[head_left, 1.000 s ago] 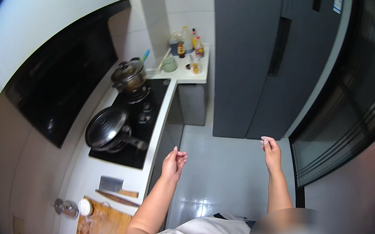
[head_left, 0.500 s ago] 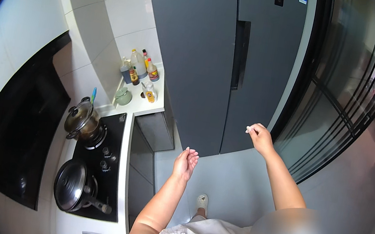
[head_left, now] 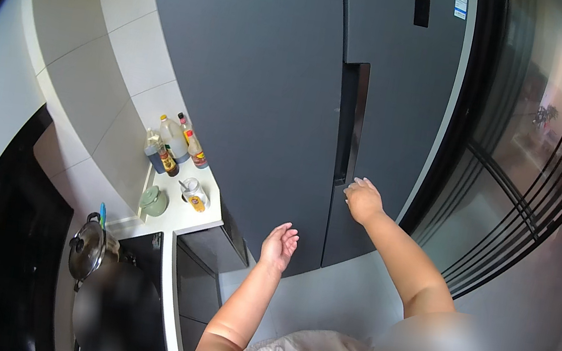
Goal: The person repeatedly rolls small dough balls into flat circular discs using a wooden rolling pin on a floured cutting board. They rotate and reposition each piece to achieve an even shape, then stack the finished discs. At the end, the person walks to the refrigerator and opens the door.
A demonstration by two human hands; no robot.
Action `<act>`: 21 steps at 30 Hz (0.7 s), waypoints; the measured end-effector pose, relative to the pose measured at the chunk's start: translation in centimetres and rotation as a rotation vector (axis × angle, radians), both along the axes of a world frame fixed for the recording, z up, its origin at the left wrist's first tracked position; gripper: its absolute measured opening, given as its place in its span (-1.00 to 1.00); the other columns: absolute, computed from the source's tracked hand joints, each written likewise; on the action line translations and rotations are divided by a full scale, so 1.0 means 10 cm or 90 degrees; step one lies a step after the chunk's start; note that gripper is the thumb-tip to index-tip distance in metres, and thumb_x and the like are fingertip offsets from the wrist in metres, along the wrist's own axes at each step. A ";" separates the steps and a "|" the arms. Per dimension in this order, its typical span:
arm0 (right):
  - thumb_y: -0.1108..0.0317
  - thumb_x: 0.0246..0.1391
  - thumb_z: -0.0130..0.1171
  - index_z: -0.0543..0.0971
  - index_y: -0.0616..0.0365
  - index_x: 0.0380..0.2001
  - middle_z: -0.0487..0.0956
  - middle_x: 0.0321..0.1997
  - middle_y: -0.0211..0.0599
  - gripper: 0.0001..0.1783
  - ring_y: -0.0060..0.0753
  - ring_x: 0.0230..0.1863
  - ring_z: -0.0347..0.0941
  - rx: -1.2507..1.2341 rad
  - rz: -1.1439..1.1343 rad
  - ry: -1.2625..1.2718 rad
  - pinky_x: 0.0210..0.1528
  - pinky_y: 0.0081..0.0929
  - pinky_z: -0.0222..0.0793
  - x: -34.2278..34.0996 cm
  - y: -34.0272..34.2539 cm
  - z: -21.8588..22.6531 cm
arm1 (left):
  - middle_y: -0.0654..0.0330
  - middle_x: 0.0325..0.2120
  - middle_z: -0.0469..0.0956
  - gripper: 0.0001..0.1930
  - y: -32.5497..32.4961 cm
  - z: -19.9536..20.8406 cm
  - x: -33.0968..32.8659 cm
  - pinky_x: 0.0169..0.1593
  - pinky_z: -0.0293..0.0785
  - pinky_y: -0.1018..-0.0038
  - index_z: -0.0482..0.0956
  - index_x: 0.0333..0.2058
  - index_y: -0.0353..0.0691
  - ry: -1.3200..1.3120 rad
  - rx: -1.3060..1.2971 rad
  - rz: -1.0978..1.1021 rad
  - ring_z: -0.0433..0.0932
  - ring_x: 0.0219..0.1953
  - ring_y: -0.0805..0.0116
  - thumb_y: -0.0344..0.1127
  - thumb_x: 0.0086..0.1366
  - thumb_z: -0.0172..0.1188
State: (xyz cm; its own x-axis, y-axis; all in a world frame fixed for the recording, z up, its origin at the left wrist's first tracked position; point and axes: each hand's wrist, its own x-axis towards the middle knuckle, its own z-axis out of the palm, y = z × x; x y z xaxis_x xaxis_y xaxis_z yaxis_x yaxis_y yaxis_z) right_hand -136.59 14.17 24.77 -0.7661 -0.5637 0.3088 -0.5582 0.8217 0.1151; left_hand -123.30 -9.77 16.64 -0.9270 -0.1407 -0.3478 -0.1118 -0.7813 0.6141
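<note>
A tall dark grey refrigerator [head_left: 249,98] with two doors fills the middle of the view. Its recessed vertical handle [head_left: 349,124] runs along the seam between the doors. Just below and right of the handle's lower end is my right hand [head_left: 365,203], fingers loosely stretched forward and holding nothing that I can see. Whether its fingertips touch the door, I cannot tell. My left hand [head_left: 279,248] hangs in the air before the left door's lower part, palm turned inward, fingers slightly bent and apart, with nothing in it.
On the left, a white counter [head_left: 195,224] bears several sauce bottles [head_left: 173,141], a glass jar [head_left: 195,195] and a green lidded pot [head_left: 154,202]. A lidded cooking pot [head_left: 90,249] stands on the stove beyond. A black-framed glass sliding door [head_left: 505,180] is at the right.
My right hand has moved forward and left, toward the handle. My view has shifted closer to the refrigerator. The left hand keeps nearly the same pose.
</note>
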 end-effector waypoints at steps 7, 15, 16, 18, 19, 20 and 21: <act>0.34 0.21 0.01 0.67 0.04 -0.11 0.57 0.11 -0.31 -0.71 -0.28 0.40 0.25 0.206 0.013 0.044 0.54 -0.27 -0.09 -0.89 -0.24 0.16 | 0.20 -0.36 0.68 -0.78 -0.03 -0.14 -0.43 -0.31 0.60 0.47 0.55 -0.06 -0.15 -0.024 0.004 0.001 0.65 -0.39 0.36 -0.25 0.50 -0.04; 0.27 0.23 0.01 0.68 0.04 -0.08 0.61 0.04 -0.35 -0.68 -0.30 0.29 0.35 0.433 0.049 0.136 0.51 -0.26 -0.08 -1.73 -0.41 0.17 | 0.18 -0.36 0.68 -0.77 0.03 0.06 -0.66 -0.34 0.60 0.52 0.56 -0.06 -0.18 -0.032 0.015 0.104 0.65 -0.41 0.39 -0.30 0.51 -0.07; 0.26 0.23 0.01 0.69 0.03 -0.09 0.62 0.02 -0.36 -0.68 -0.31 0.25 0.37 0.444 0.045 0.152 0.48 -0.27 -0.05 -1.79 -0.42 0.14 | 0.18 -0.36 0.68 -0.77 0.05 0.06 -0.69 -0.34 0.60 0.52 0.56 -0.06 -0.19 -0.032 0.016 0.109 0.65 -0.41 0.39 -0.30 0.51 -0.07; 0.25 0.22 0.02 0.70 0.02 -0.10 0.63 -0.02 -0.40 -0.68 -0.32 0.19 0.41 0.469 0.038 0.177 0.41 -0.29 0.02 -1.84 -0.42 0.02 | 0.18 -0.36 0.68 -0.77 0.08 0.05 -0.72 -0.34 0.60 0.52 0.56 -0.06 -0.19 -0.035 0.020 0.113 0.65 -0.40 0.39 -0.29 0.51 -0.06; 0.24 0.21 0.03 0.71 0.00 -0.10 0.63 -0.02 -0.41 -0.68 -0.33 0.17 0.41 0.474 0.041 0.186 0.38 -0.29 0.04 -1.87 -0.43 -0.04 | 0.18 -0.37 0.68 -0.77 0.10 0.03 -0.74 -0.34 0.60 0.53 0.56 -0.06 -0.19 -0.035 0.021 0.113 0.65 -0.40 0.40 -0.29 0.51 -0.06; 0.24 0.21 0.04 0.71 -0.01 -0.10 0.63 -0.03 -0.42 -0.68 -0.34 0.16 0.41 0.479 0.045 0.194 0.35 -0.30 0.06 -1.87 -0.46 -0.08 | 0.19 -0.37 0.68 -0.77 0.12 0.01 -0.75 -0.34 0.60 0.53 0.56 -0.06 -0.19 -0.036 0.022 0.115 0.65 -0.40 0.40 -0.29 0.51 -0.05; 0.23 0.20 0.05 0.72 -0.02 -0.11 0.62 -0.03 -0.43 -0.68 -0.35 0.15 0.41 0.485 0.047 0.201 0.31 -0.31 0.08 -1.87 -0.47 -0.12 | 0.19 -0.37 0.67 -0.78 0.13 -0.03 -0.77 -0.35 0.60 0.53 0.56 -0.06 -0.19 -0.033 0.022 0.117 0.65 -0.41 0.40 -0.29 0.50 -0.04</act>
State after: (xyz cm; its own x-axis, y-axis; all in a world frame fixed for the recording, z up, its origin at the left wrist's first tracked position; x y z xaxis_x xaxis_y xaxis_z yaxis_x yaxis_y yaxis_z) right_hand -155.31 9.46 23.58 -0.6598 -0.7513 0.0168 -0.4555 0.4176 0.7862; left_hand -130.97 -8.45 16.35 -0.8671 -0.2933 -0.4027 0.0039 -0.8123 0.5833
